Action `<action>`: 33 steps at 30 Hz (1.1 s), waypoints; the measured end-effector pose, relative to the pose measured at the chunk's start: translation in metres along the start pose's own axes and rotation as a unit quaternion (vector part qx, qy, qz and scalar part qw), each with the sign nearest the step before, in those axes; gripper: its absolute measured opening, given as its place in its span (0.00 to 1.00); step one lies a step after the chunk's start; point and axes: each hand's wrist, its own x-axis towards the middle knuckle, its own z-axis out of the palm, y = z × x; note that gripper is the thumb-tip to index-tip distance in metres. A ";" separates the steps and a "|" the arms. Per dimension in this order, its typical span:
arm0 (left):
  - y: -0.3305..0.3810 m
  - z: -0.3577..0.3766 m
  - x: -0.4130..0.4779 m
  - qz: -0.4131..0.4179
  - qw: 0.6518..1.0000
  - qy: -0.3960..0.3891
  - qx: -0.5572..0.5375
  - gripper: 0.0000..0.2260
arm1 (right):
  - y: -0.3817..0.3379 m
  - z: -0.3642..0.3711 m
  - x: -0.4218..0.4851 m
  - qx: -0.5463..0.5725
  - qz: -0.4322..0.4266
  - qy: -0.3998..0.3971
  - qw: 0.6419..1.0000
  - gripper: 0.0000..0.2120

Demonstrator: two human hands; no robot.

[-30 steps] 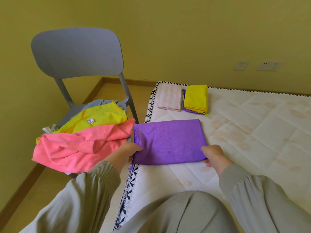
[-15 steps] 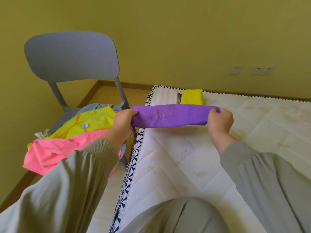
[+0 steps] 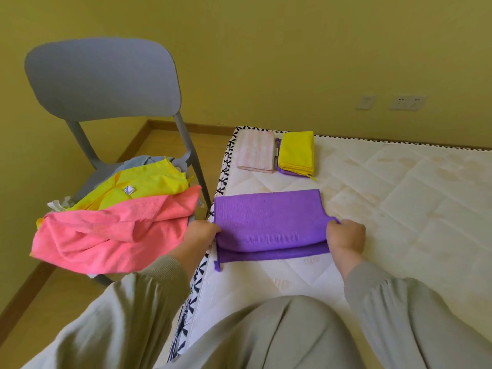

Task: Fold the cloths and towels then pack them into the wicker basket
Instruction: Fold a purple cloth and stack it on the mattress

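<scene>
A purple cloth [image 3: 269, 222] lies on the white mattress [image 3: 386, 209] near its left edge, its top layer doubled over a lower layer that shows along the near edge. My left hand [image 3: 199, 234] pinches the cloth's near-left corner. My right hand [image 3: 346, 237] grips the near-right corner. Farther back lie a folded pink-striped towel [image 3: 256, 155] and a folded yellow cloth [image 3: 296, 153] on top of a purple one. Unfolded pink [image 3: 106, 233] and yellow [image 3: 141, 189] cloths are heaped on the grey chair. No wicker basket is in view.
The grey plastic chair [image 3: 103, 81] stands left of the mattress on a wooden floor. A yellow wall with sockets [image 3: 406, 103] runs behind. My knees in grey trousers [image 3: 266, 334] fill the near foreground. The right part of the mattress holds nothing.
The purple cloth was lifted off the mattress between both hands, then laid back down with its top layer doubled toward me. Both hands came back near with it.
</scene>
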 end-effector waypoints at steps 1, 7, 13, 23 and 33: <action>0.006 0.001 0.000 -0.025 0.996 -0.010 -0.088 0.10 | -0.012 -0.001 0.004 0.061 0.006 -0.009 0.998 0.16; 0.069 -0.007 0.014 0.009 0.966 -0.016 -0.259 0.04 | -0.076 -0.004 0.047 0.372 0.072 -0.102 0.920 0.09; 0.029 -0.001 -0.005 -0.051 0.968 -0.051 -0.240 0.06 | -0.035 -0.011 0.034 0.308 0.083 -0.146 0.937 0.06; -0.026 0.017 -0.011 -0.085 0.979 0.004 -0.184 0.07 | 0.026 0.003 0.023 0.112 0.043 -0.120 0.985 0.10; -0.034 0.013 -0.026 0.132 0.976 0.093 0.149 0.05 | 0.035 0.008 0.008 0.025 -0.039 -0.023 0.999 0.09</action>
